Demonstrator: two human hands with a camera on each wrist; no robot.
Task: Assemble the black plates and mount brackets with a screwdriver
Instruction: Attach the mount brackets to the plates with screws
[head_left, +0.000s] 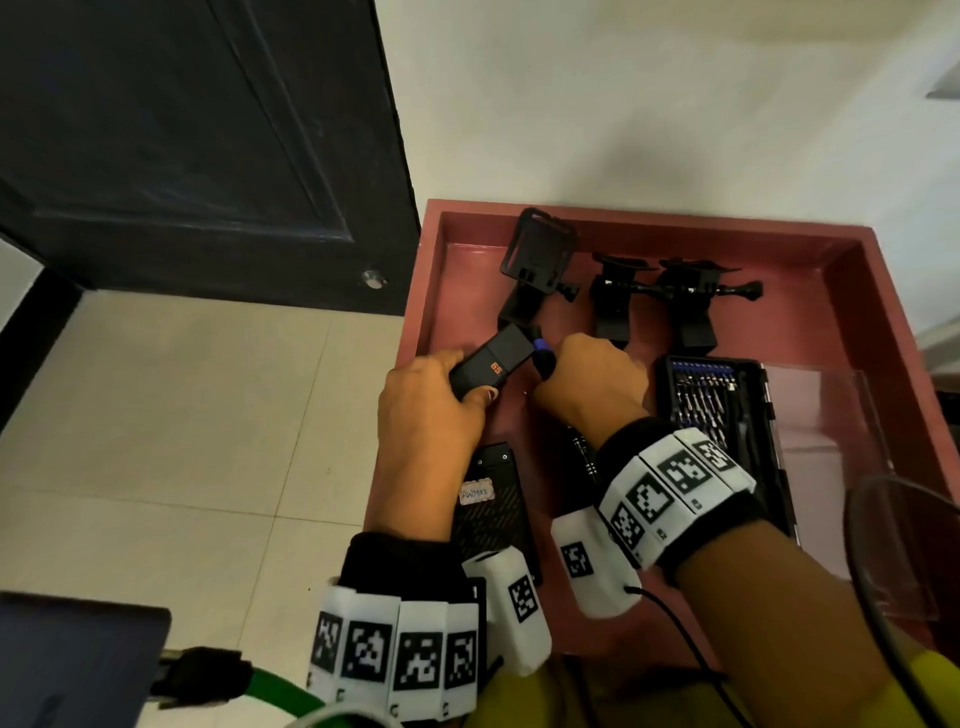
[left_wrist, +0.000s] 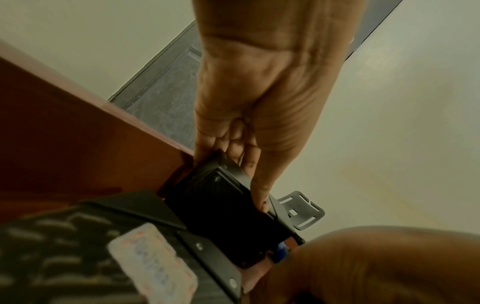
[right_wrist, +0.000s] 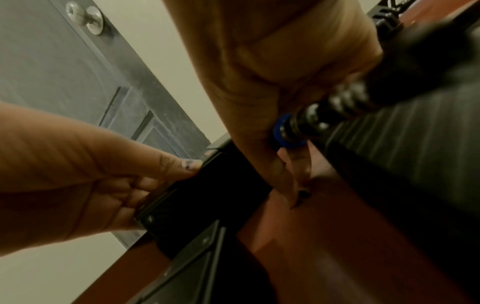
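Left hand (head_left: 423, 410) is gripping a flat black rectangular plate with an orange "65" mark (head_left: 491, 362): thumb on the near long edge, fingers curled under the far edge, plate tilted and raised just above the floor of the red wooden tray (head_left: 810, 322), far left part. Right hand (head_left: 589, 382) is curling around a slim black knurled screwdriver with a blue collar (right_wrist: 306, 125); the blue end is touching the plate's far short end. The bit and any screw are hidden, so I cannot tell whether the tip is seated.

Handling, as judged: the plate is looking rigid, thin and light, with a smooth face that is likely offering little friction. Edge grip as now is suiting it, since it is keeping the face and corner holes free. Driver torque is probably tending to twist the plate, so holding close to the worked end should be steadier. The knurled shank is giving the fingers purchase for turning.

Elsewhere in the tray: a second black plate with ribbed texture and a white handwritten label (head_left: 488, 514) is lying flat near the left wrist; three black plastic mount brackets with thumbscrews (head_left: 685, 296) are standing along the far side, well apart from the hands; an open black case of screwdriver bits (head_left: 711, 400) is sitting just right of the right hand.
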